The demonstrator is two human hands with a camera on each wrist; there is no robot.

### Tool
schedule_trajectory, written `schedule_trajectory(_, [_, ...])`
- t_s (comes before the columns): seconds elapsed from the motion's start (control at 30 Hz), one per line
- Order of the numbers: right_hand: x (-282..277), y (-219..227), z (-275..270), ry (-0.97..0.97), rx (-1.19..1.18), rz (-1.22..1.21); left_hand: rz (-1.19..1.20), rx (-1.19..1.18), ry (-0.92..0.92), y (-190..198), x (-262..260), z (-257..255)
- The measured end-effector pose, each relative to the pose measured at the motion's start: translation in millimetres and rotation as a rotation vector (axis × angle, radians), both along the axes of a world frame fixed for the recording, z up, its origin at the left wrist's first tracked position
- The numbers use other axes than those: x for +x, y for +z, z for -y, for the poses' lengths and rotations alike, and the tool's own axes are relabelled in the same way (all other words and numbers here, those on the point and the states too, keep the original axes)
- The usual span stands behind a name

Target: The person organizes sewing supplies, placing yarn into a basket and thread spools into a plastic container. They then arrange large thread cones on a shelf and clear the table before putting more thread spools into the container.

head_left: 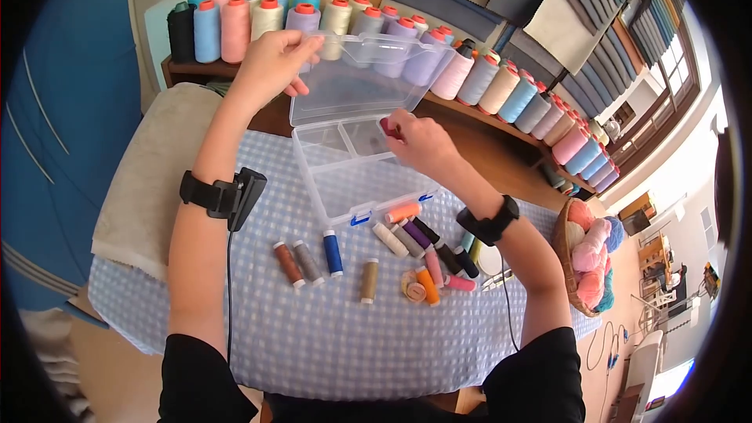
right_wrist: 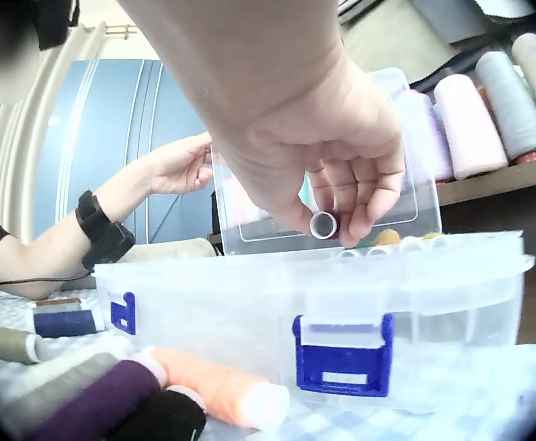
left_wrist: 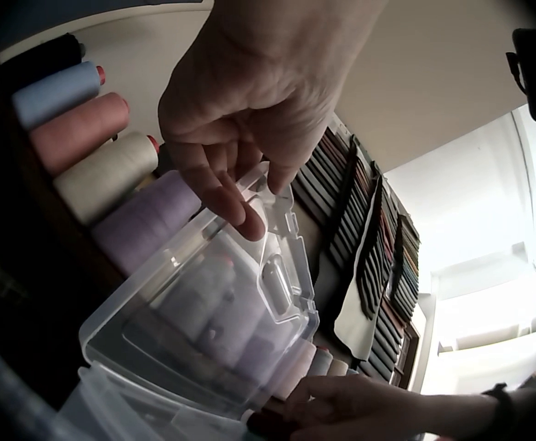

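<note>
A clear plastic box (head_left: 345,192) with inner dividers and blue latches stands on the checked cloth, its transparent lid (head_left: 356,82) raised. My left hand (head_left: 274,63) pinches the lid's upper left corner between thumb and fingers, which the left wrist view (left_wrist: 250,119) shows closely. My right hand (head_left: 423,143) holds a dark red thread spool (head_left: 389,128) over the box's compartments. In the right wrist view, the spool's white end (right_wrist: 323,225) shows between my thumb and fingers, above the box's front wall (right_wrist: 222,303). Several small spools, among them a blue one (head_left: 333,254), lie in front of the box.
Large thread cones (head_left: 235,30) line the shelf behind the box. A basket of yarn (head_left: 565,254) stands at the right, and a folded beige cloth (head_left: 149,180) lies at the left. A tape roll (head_left: 413,288) and scissors (head_left: 498,280) lie near the spools.
</note>
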State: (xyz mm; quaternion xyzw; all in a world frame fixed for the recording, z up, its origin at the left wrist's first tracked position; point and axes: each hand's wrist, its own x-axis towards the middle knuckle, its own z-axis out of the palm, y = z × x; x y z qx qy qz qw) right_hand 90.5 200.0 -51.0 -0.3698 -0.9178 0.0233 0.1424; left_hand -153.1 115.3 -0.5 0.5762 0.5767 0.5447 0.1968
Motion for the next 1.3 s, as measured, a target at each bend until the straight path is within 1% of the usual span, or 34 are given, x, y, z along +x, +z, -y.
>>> schedule_trajectory(0.07, [-7,-1,6,-0.02,0.008,0.016,0.001,0.002,0.002,0,0,0])
schedule_trajectory(0.13, [-8,-8,2,0.031,0.101,-0.057,0.006,0.002,0.003,0,-1,0])
schedule_trajectory(0.17, [-7,-12,-2,0.031,0.102,-0.055,0.002,-0.009,-0.003,1,0,0])
schedule_trajectory(0.23, [-4,-19,-11,-0.029,0.08,-0.196,0.006,-0.021,-0.007,0,-2,0])
schedule_trajectory(0.37, [8,-19,-16,0.011,0.05,-0.179,-0.016,0.005,-0.021,-1,-4,-3])
schedule_trajectory(0.43, [14,-18,-14,0.136,0.099,-0.195,-0.027,0.007,-0.016,-3,-5,-3])
schedule_trajectory(0.5, [21,-7,9,0.114,0.106,-0.17,-0.04,-0.005,-0.024,-4,-7,-6])
schedule_trajectory(0.53, [22,3,23,0.099,0.129,-0.148,-0.058,0.0,-0.027,-6,-8,-6])
schedule_trajectory(0.57, [26,11,41,0.051,0.131,-0.024,-0.064,0.013,-0.036,-5,-6,-4])
schedule_trajectory(0.6, [30,17,60,0.05,0.112,-0.016,-0.056,-0.006,-0.038,-7,-8,-5])
schedule_trajectory(0.63, [36,22,78,-0.006,0.036,0.16,-0.079,0.004,-0.022,-8,-9,-7])
schedule_trajectory(0.67, [41,21,90,-0.062,-0.036,0.335,-0.104,0.019,-0.006,-9,-9,-8])
schedule_trajectory(0.7, [46,15,97,-0.064,-0.043,0.338,-0.107,0.047,0.002,-8,-7,-7])
schedule_trajectory(0.77, [55,2,106,-0.066,-0.085,0.474,-0.104,0.029,0.009,-9,-8,-9])
schedule_trajectory(0.8, [56,1,109,-0.069,-0.083,0.472,-0.105,0.017,0.022,-7,-8,-9])
schedule_trajectory(0.87, [54,0,112,-0.103,-0.226,0.42,-0.088,0.016,0.023,-8,-7,-10])
schedule_trajectory(0.9, [55,0,113,-0.099,-0.223,0.416,-0.068,0.011,0.027,-9,-8,-9])
schedule_trajectory(0.97, [59,-3,117,-0.02,-0.206,0.387,-0.082,0.025,0.01,-8,-8,-7])
schedule_trajectory(1.0, [60,-4,119,-0.017,-0.205,0.383,-0.092,0.041,-0.014,-8,-7,-7])
schedule_trajectory(1.1, [62,-5,124,0.044,-0.19,0.342,-0.099,0.028,-0.012,-6,-6,-5])
schedule_trajectory(1.27, [65,-14,116,0.171,-0.284,0.21,-0.073,0.053,-0.024,-7,-6,-6])
schedule_trajectory(1.3, [66,-14,114,0.169,-0.279,0.209,-0.054,0.075,-0.025,-8,-6,-7])
